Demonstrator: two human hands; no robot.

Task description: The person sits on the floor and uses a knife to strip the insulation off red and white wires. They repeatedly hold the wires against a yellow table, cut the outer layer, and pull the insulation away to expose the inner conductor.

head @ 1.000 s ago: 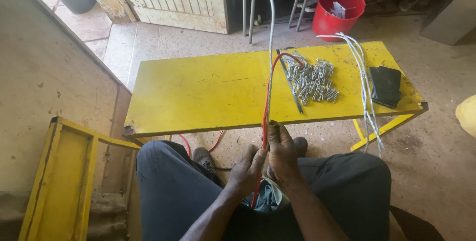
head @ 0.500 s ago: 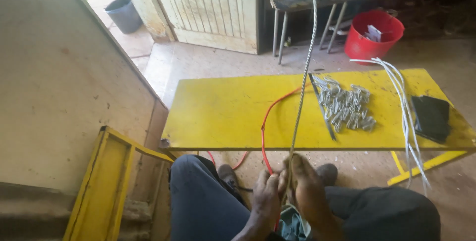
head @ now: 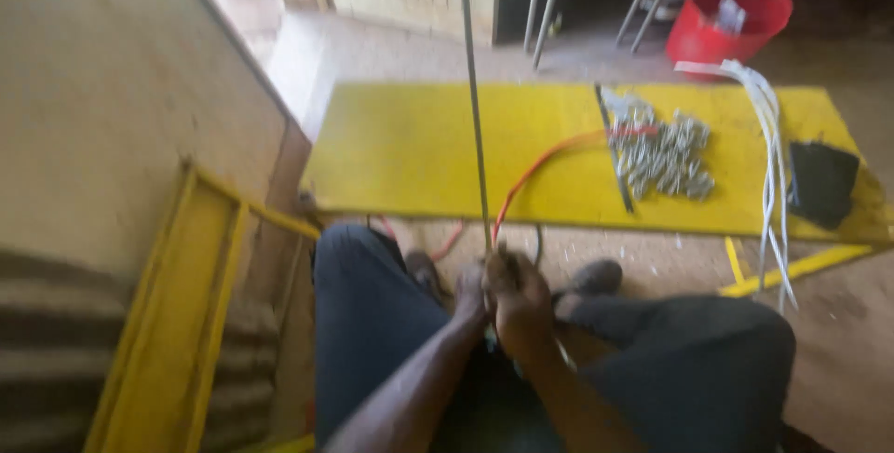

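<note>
A seated person works low between the knees, the right hand (head: 521,299) curled closed over the near end of a thin grey cable (head: 475,108), the left hand (head: 468,293) pressed against it from the side; motion blur hides whether the left fingers also pinch the strand. The grey cable climbs straight from the fists, crosses above the yellow table (head: 419,155) and leaves the frame at the top, drawn taut. It looks light and slim, bendable along its run yet springy enough to hold a line under tension, with a smooth jacket that would probably slide through a loose grasp; the surest hold seems to be close to the worked end, where both fists already sit. A single red wire (head: 540,166) arcs off the tabletop and drops toward the same hands, its lower end lost behind them. On the table lie one heap of small silvery metal fittings (head: 666,157), too many and too blurred to count, one slender dark rod-like tool (head: 615,150) beside the heap, one bundle of white cables (head: 768,136) trailing over the front edge, its strands too merged to count, and one flat black pouch (head: 824,183) near the right end. One red bucket (head: 731,15) stands on the floor behind the table, and one yellow frame (head: 177,323) rests by the wall at left.
</note>
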